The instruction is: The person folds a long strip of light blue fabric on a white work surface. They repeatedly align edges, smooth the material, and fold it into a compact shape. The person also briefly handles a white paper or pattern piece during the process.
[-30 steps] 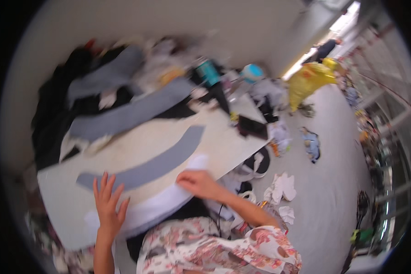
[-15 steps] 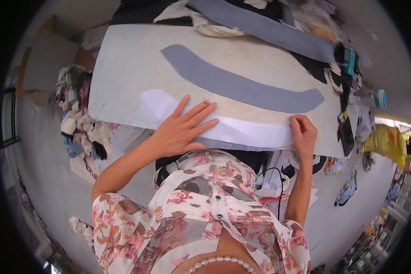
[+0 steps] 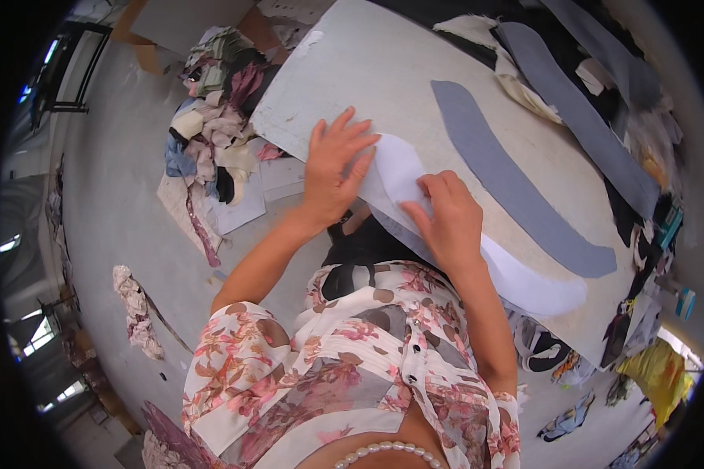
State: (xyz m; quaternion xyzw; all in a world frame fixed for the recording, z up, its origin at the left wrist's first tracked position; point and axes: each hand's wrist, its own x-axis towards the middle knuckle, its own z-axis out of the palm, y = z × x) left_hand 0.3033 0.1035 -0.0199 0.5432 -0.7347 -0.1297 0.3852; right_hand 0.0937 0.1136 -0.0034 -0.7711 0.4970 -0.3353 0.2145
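A curved white cloth strip (image 3: 524, 280) lies along the near edge of the table, with a grey-blue layer (image 3: 399, 227) showing under its near side. My left hand (image 3: 332, 172) is open, fingers spread, at the strip's left end; its thumb is by the strip's edge. Over the strip's left part rests my right hand (image 3: 454, 223). Its fingers are bent, and a gap with white cloth in it shows between thumb and fingertips. Farther in on the table lies a separate curved grey-blue cloth piece (image 3: 516, 184), which neither hand touches.
The pale table (image 3: 344, 70) also bears another long grey-blue piece (image 3: 579, 109) and cream cloth (image 3: 524, 90) over black fabric. Heaped scraps (image 3: 219, 133) sit beyond its left edge. A yellow bag (image 3: 657, 383) is at the lower right.
The view has turned, so the table now slants down to the right. My right hand has left the strip's right end and come close to my left hand at its left end.
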